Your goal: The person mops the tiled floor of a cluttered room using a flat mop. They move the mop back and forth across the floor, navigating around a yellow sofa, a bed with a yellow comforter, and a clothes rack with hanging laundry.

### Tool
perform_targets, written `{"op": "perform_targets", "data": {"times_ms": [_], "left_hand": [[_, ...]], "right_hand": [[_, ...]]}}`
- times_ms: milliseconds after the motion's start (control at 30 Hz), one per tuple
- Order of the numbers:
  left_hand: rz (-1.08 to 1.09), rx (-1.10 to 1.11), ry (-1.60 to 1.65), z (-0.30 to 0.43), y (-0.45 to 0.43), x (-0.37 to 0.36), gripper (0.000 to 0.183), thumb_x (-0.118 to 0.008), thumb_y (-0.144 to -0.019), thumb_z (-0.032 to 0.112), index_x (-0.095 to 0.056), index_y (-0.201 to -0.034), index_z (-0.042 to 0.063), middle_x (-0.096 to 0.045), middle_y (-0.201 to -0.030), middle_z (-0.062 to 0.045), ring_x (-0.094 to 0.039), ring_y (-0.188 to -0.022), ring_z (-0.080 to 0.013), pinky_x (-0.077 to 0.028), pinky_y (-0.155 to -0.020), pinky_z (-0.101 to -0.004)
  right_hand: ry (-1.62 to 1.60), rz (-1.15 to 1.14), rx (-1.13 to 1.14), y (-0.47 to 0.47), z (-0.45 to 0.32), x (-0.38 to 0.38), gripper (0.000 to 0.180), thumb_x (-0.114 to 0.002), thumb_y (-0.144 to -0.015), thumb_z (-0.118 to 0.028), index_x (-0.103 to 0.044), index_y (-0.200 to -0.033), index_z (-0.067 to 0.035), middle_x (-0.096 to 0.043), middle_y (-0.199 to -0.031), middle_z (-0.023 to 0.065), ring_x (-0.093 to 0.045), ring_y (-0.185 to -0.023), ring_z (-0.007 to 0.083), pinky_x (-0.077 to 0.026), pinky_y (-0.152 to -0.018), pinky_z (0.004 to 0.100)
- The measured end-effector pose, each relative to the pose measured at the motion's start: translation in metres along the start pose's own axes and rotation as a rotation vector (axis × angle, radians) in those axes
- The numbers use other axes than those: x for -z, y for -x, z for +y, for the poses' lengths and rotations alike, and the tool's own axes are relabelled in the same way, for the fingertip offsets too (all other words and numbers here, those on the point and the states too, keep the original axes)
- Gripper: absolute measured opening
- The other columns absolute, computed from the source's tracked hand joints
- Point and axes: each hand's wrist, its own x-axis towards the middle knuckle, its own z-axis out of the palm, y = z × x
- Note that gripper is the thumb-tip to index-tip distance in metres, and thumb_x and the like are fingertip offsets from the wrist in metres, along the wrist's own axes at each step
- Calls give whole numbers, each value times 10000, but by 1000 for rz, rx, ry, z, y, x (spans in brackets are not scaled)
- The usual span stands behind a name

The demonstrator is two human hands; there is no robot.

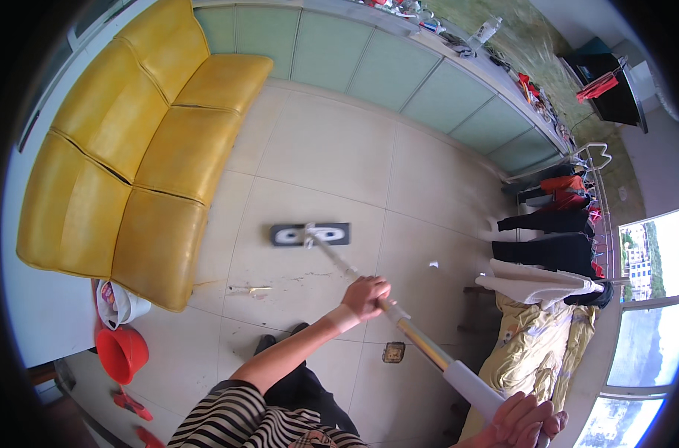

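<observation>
A flat mop with a long pole (426,339) slants across the view from lower right to centre. Its rectangular head (310,234), dark at the edges with a pale plate, rests on the tiled floor (317,151). My left hand (366,298) is wrapped around the middle of the pole. Near the pole's upper end, at the lower right, my right hand (521,421) closes around the thick white grip (474,389). Dark smears and a small yellowish streak (258,289) mark the tiles between the mop head and my shoes (265,343).
On the left stands a yellow sofa (166,151), with a red bucket (122,354) and red slippers (131,403) below it. Green cabinets (334,59) line the far wall. A clothes rack (600,196) and a yellow cloth (532,347) are at right. A floor drain (394,352) lies near me.
</observation>
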Motion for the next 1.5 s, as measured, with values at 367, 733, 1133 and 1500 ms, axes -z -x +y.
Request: {"op": "perform_targets", "data": {"times_ms": [367,733,1133,1500], "left_hand": [[-57,-105,295,-60,2,-63,144,-607,-649,69,-483,-722,81,-527,-750,-44,-537,-727,-275,-431,-700,-371],[-46,51,92,-6,166,40,188,-654,-667,192,-486,-725,128,-523,-721,-10,-550,-783,-196,-383,-766,-320],[332,236,-134,22,306,56,184,-647,-674,117,-467,-709,130,-547,-683,10,-563,-720,-192,-379,-716,-324],[411,305,-333,84,392,-21,253,-659,-722,240,-440,-673,123,-513,-643,-5,-540,-678,-214,-369,-692,-337]], "right_hand": [[264,-326,165,64,37,-14,653,-569,-804,-60,-223,-1357,-29,-430,-618,69,-409,-495,163,-384,-476,308],[134,112,96,100,-35,-60,233,-464,-781,-62,-474,-1014,-64,-244,-518,-10,-260,-421,83,-212,-408,212],[-83,-204,-124,168,-77,-45,250,-469,-770,-1,-425,-1014,-34,-292,-541,11,-280,-410,94,-265,-368,227],[-325,-613,-177,232,-154,111,165,-531,-826,-47,-469,-979,-59,-342,-580,24,-322,-466,128,-339,-433,271]]}}
